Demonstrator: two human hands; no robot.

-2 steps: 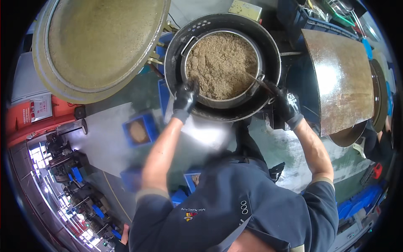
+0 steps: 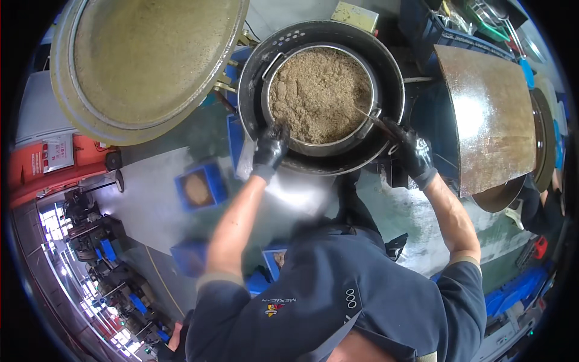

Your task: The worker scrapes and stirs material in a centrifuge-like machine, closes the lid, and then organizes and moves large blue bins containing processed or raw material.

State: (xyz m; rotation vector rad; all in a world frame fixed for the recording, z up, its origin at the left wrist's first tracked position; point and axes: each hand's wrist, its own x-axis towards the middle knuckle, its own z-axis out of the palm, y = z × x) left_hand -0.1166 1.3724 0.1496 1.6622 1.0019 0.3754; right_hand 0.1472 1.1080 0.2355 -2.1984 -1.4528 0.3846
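A round steel pot (image 2: 315, 148) is full of a tan, crumbly, grain-like mass (image 2: 319, 90). It sits inside a larger dark vessel (image 2: 395, 69) with a row of holes in its wall. My left hand (image 2: 272, 148), in a black glove, has its fingers curled over the steel pot's near-left rim, against the mass. In my black-gloved right hand (image 2: 413, 151) is a thin-handled metal utensil (image 2: 368, 116), closed in the fingers near the pot's right handle. The utensil's tip goes into the mass, so its shape is hidden.
At left stands a large round yellowish lid (image 2: 151, 60). A blue crate (image 2: 215, 181) with tan material is on the floor. A curved metal sheet (image 2: 491, 139) rises at right, with a dark bin (image 2: 422, 27) of utensils behind it. A person's arm shows at far right.
My left hand has shifted very slightly to the right at the pot's rim. The right hand and the utensil stay nearly in place.
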